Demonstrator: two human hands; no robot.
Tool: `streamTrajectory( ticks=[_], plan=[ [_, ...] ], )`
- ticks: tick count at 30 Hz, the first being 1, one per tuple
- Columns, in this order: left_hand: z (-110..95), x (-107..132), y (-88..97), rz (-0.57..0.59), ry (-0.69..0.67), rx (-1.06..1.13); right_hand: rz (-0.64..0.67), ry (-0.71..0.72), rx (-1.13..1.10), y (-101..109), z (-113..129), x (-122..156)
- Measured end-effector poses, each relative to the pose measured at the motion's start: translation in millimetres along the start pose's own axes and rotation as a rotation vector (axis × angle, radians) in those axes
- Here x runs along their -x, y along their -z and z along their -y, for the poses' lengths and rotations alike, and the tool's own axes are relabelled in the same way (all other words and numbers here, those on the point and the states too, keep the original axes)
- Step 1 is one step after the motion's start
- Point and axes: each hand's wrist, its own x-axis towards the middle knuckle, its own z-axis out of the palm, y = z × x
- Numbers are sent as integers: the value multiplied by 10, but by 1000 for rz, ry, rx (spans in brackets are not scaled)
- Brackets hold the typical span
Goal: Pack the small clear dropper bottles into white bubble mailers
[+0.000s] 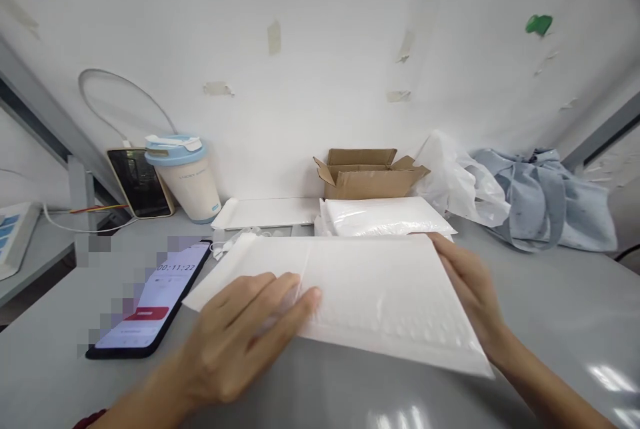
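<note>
A white bubble mailer lies flat on the grey table in front of me. My left hand rests on its near left part, fingers stretched out flat along the flap fold. My right hand lies along the mailer's right edge with fingers extended, partly under or against that edge. Neither hand grips anything that I can see.
A phone showing a timer lies left of the mailer. Behind are a stack of white mailers, a flat white sheet, an open cardboard box, a lidded cup, a propped phone, a plastic bag and a blue cloth bag.
</note>
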Motion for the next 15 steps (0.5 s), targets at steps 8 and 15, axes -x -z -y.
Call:
streamTrajectory(
  ticks=[8, 15],
  plan=[
    [-230, -109, -99, 166, -107, 231, 575, -348, -317, 103, -136, -123],
    [-300, -111, -221, 289, 4, 391, 638, -6, 130, -114, -53, 123]
  ],
)
